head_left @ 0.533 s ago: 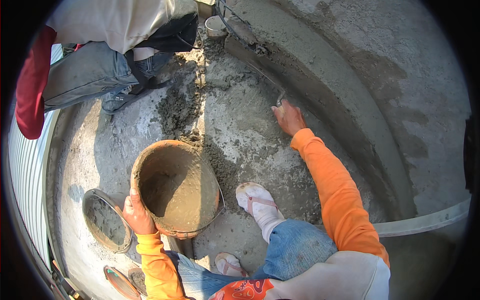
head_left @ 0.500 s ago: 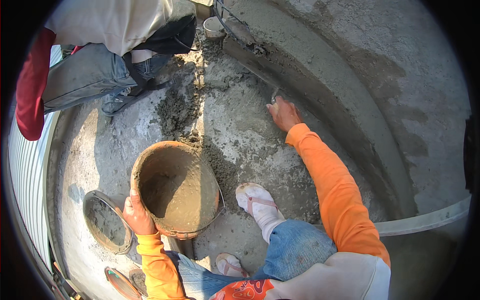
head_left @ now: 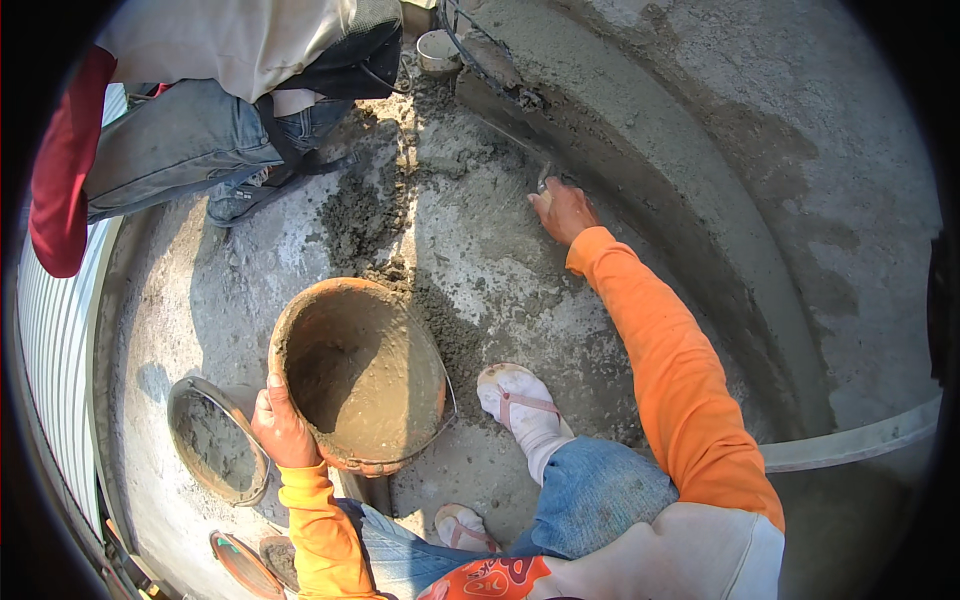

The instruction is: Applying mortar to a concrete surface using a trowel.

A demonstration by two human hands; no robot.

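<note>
My left hand (head_left: pixel 284 425) is closed on the left rim of an orange bucket (head_left: pixel 287 318). The bucket leans so its mouth shows, and wet grey mortar (head_left: pixel 375 405) coats its wall and bottom. Further off, at the foot of the curved wall, my right hand (head_left: pixel 566 211) is closed round the handle of a trowel (head_left: pixel 543 178). Only the trowel's metal neck and a thin edge of its blade show; the blade lies low along the wall's base.
A curved cement wall (head_left: pixel 640 110) runs along the right. Loose mortar (head_left: pixel 362 215) lies on the floor ahead. A second bucket (head_left: pixel 180 440) stands left. A co-worker's leg (head_left: pixel 185 140) is at upper left, near a small white pail (head_left: pixel 437 52). My sandalled foot (head_left: pixel 520 390) is in the middle.
My right hand has shifted slightly left and away from me along the wall's base. My left hand still grips the bucket, which appears slightly further right and up in the view.
</note>
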